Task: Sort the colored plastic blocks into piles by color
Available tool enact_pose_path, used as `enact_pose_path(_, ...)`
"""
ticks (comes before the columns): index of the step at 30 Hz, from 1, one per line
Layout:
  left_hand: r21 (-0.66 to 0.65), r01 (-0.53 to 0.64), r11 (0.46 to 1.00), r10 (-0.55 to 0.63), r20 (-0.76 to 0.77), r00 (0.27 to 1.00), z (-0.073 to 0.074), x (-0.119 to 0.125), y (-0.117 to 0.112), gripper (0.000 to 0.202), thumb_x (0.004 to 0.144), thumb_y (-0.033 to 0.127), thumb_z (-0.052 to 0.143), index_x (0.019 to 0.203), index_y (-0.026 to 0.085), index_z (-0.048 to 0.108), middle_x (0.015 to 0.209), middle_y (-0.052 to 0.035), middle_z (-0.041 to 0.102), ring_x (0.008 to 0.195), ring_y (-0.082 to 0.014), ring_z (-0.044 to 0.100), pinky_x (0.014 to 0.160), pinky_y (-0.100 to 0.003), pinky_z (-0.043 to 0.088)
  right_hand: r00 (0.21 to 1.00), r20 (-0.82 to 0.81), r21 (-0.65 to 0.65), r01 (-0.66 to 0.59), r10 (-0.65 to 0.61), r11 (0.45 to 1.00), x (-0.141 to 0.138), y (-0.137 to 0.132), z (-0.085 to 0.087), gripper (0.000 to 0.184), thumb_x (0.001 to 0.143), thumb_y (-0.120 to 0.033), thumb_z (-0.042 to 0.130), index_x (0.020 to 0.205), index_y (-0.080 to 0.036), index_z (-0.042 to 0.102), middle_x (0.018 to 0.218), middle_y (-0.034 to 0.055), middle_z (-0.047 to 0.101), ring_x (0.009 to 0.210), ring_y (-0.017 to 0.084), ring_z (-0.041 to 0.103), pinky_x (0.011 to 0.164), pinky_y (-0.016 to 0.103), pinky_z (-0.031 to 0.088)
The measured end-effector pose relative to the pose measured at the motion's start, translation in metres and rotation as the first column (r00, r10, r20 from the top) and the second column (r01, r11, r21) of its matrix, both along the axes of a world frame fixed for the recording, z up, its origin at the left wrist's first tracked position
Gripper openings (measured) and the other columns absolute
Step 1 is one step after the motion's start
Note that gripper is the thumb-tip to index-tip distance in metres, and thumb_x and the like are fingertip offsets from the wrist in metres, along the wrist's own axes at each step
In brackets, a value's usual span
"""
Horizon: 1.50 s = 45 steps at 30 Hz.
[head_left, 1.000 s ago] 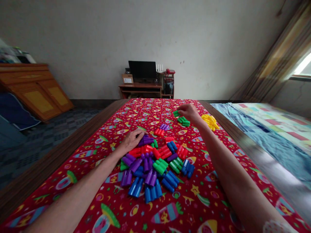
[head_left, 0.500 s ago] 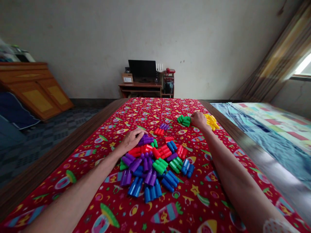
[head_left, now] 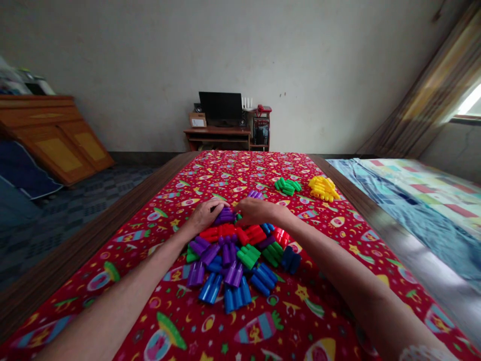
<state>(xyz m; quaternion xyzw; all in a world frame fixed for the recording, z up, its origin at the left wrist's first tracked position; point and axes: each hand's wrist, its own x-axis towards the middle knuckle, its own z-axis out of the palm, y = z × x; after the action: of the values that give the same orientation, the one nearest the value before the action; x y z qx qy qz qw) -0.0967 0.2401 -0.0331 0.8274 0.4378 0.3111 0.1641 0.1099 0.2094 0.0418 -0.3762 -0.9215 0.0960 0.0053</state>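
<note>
Colourful plastic building blocks with rounded, tube-like sides lie in a loose heap on the red patterned tablecloth. My left hand rests at the heap's far left edge, fingers curled over a purple block. Just right of it, my right hand reaches down with fingers closed around a small green block, mostly hidden. Nearer me are red blocks, a green block, purple blocks and blue blocks. Another purple block shows behind my right hand.
Farther right on the table sit a pile of green blocks and a pile of yellow blocks. A bed flanks the table's right side. A wooden cabinet stands left, and a desk with a monitor is against the wall.
My right hand has come back from the green pile at the far right to the heap, beside my left hand. The left hand has stayed on the purple block.
</note>
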Motion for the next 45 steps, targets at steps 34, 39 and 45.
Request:
enact_pose_path(34,0.023,0.002,1.000,-0.002,-0.003,1.000,0.001,0.000,-0.003,0.043,0.089,0.048,0.039,0.091,0.020,0.072,0.102,-0.0075,0.073,0.097,-0.0227,0.066,0.093,-0.034,0.050,0.622,-0.643,0.230,0.714,-0.447,0.661,0.135,0.069,-0.008,0.031,0.079,-0.020,0.046,0.048,-0.016,0.050,0.047,-0.0031,0.036,0.051,0.009,0.032,0.053,0.024,0.024)
enact_pose_path(39,0.013,-0.002,1.000,0.002,0.002,1.000,0.001,-0.001,-0.004,0.042,0.089,0.048,0.040,0.091,0.019,0.071,0.101,-0.0079,0.073,0.097,-0.0235,0.066,0.093,-0.035,0.050,0.757,-0.556,0.242,0.541,-0.342,0.806,0.105,0.054,0.014,0.028,0.078,-0.014,0.046,0.052,-0.012,0.054,0.049,-0.0040,0.036,0.052,0.007,0.030,0.053,0.023,0.023)
enact_pose_path(45,-0.001,0.001,1.000,-0.001,0.003,1.000,0.001,0.000,-0.003,0.042,0.088,0.046,0.039,0.093,0.018,0.071,0.101,-0.0083,0.073,0.097,-0.0242,0.067,0.091,-0.036,0.051,0.959,-0.281,-0.021,-0.054,0.046,0.998,0.041,0.014,0.027,0.020,0.079,-0.008,0.052,0.070,-0.010,0.070,0.062,-0.0007,0.060,0.059,0.008,0.049,0.057,0.020,0.032)
